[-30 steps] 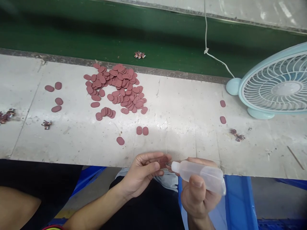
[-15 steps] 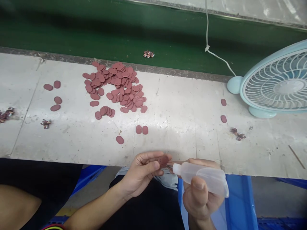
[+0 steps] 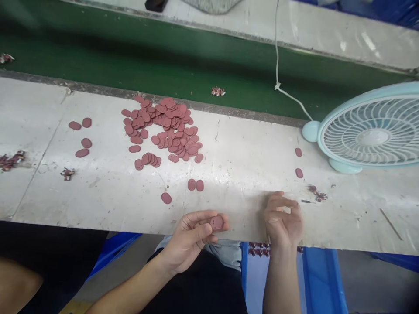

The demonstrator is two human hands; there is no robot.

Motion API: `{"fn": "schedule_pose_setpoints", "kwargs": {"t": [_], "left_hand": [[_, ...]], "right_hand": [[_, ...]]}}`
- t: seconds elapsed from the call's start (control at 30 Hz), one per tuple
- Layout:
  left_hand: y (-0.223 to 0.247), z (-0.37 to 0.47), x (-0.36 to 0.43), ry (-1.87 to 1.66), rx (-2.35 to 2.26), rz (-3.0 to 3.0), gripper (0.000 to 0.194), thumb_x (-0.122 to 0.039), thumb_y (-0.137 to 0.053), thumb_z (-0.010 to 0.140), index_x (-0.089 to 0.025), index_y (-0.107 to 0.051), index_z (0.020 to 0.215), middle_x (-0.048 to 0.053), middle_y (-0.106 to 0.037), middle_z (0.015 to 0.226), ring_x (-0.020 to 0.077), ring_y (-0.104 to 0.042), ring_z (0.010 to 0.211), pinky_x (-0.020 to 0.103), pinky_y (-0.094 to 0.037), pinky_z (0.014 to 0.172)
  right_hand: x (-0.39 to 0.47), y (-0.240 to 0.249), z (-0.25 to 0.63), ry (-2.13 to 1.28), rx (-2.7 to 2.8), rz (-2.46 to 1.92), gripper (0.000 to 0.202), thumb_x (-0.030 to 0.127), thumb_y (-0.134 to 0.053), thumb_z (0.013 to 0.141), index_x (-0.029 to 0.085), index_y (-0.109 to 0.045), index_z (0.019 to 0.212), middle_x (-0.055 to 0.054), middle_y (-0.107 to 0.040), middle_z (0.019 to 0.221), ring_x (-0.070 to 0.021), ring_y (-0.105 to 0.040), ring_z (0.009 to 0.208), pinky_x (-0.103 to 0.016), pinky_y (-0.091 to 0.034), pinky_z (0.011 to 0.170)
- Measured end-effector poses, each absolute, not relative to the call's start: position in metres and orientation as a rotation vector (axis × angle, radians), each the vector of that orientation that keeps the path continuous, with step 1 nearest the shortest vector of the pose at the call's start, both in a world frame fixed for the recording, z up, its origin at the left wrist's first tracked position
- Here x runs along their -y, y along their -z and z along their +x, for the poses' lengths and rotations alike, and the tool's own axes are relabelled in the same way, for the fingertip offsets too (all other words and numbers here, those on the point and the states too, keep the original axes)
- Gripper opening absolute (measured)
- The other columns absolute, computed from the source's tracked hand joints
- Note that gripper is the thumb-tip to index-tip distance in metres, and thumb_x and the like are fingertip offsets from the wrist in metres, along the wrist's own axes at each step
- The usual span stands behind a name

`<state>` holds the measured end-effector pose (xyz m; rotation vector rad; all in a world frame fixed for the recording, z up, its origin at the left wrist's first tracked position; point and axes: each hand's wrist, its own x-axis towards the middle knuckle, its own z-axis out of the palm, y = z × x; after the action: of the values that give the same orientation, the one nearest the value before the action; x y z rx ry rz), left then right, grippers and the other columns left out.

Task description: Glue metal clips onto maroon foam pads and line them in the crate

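Note:
My left hand [image 3: 188,240] pinches one dark-red oval disc [image 3: 216,223] with small holes between thumb and fingers, above the table's front edge. My right hand [image 3: 284,218] is over the table to its right, fingers loosely bent and apart, with nothing visible in them. Just beyond its fingertips are a small dark thin piece [image 3: 307,201] and a little bundle of brown-and-white parts [image 3: 318,194]. A big pile of similar discs [image 3: 166,115] lies at the back left. Nearer to me are a pair of discs [image 3: 191,185] and a single disc [image 3: 166,198].
A light-blue fan [image 3: 369,137] stands at the right, its white cord [image 3: 277,56] crossing the green strip [image 3: 131,61]. Below the table edge is a blue bin [image 3: 324,279] with rows of small parts [image 3: 259,249]. Another person's arm [image 3: 18,283] is at lower left.
The translucent bottle has left my right hand and is no longer visible. That hand has moved up and away from the disc, over the table. My left hand still holds the disc. The view has shifted.

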<state>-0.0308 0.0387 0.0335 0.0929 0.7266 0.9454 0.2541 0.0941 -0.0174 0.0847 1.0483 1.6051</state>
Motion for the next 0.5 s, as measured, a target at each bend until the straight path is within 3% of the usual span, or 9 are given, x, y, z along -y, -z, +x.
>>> {"fn": "schedule_pose_setpoints", "kwargs": {"t": [0.07,0.13,0.23,0.3,0.37,0.43,0.5], "left_hand": [[-0.031,-0.035,-0.038,-0.954,-0.766,0.073,0.022,-0.022,-0.082,0.079,-0.02,-0.08,0.101,0.011,-0.08,0.113,0.0231,-0.076,0.102,0.018,-0.059,0.07],[-0.029,-0.041,-0.039,-0.959,-0.8,0.061,0.023,-0.023,-0.082,0.08,-0.019,-0.08,0.102,0.012,-0.079,0.114,0.0237,-0.076,0.103,0.019,-0.059,0.071],[-0.026,-0.05,-0.04,-0.971,-0.837,0.044,0.025,-0.022,-0.081,0.081,-0.017,-0.079,0.105,0.014,-0.078,0.117,0.0248,-0.075,0.106,0.019,-0.059,0.072],[-0.026,-0.056,-0.041,-0.984,-0.866,0.023,0.025,-0.022,-0.082,0.08,-0.017,-0.079,0.104,0.014,-0.078,0.117,0.0248,-0.075,0.105,0.019,-0.059,0.071],[-0.029,-0.059,-0.042,-0.991,-0.89,0.009,0.026,-0.022,-0.083,0.079,-0.017,-0.078,0.104,0.015,-0.078,0.116,0.0249,-0.075,0.104,0.019,-0.059,0.07],[-0.034,-0.06,-0.043,-1.003,-0.902,0.005,0.027,-0.022,-0.084,0.077,-0.016,-0.078,0.103,0.015,-0.078,0.116,0.0253,-0.075,0.104,0.019,-0.059,0.07],[-0.04,-0.061,-0.042,-1.03,-0.917,0.004,0.029,-0.023,-0.086,0.075,-0.015,-0.078,0.101,0.016,-0.078,0.115,0.0259,-0.076,0.103,0.019,-0.059,0.069]], "right_hand": [[-0.09,0.012,0.25,-1.682,-0.843,0.082,0.044,0.009,-0.074,0.073,0.026,-0.06,0.111,0.008,-0.059,0.065,-0.0105,-0.066,0.06,-0.01,-0.046,0.036],[-0.081,-0.006,0.235,-1.74,-0.524,0.005,0.046,0.017,-0.081,0.07,0.025,-0.061,0.111,0.009,-0.057,0.061,-0.0103,-0.063,0.053,-0.012,-0.048,0.035],[-0.078,-0.036,0.199,-1.719,0.129,-0.403,0.025,0.036,-0.075,0.083,0.024,-0.065,0.102,0.007,-0.06,0.062,-0.0073,-0.057,0.045,-0.015,-0.05,0.038],[-0.1,-0.047,0.17,-1.637,0.567,-0.74,0.009,0.029,-0.068,0.091,0.022,-0.068,0.095,0.004,-0.064,0.064,-0.0087,-0.06,0.05,-0.018,-0.053,0.047],[-0.149,-0.051,0.142,-1.498,0.927,-1.023,0.007,0.019,-0.071,0.088,0.019,-0.07,0.095,0.0,-0.069,0.073,-0.0136,-0.066,0.065,-0.025,-0.057,0.063],[-0.216,-0.051,0.118,-1.254,1.21,-1.243,0.012,0.026,-0.072,0.089,0.019,-0.07,0.099,-0.004,-0.072,0.096,-0.0183,-0.068,0.09,-0.032,-0.057,0.081],[-0.285,-0.054,0.101,-1.032,1.438,-1.418,0.023,0.028,-0.067,0.092,0.018,-0.066,0.113,-0.008,-0.066,0.124,-0.0236,-0.062,0.113,-0.044,-0.053,0.098]]}}
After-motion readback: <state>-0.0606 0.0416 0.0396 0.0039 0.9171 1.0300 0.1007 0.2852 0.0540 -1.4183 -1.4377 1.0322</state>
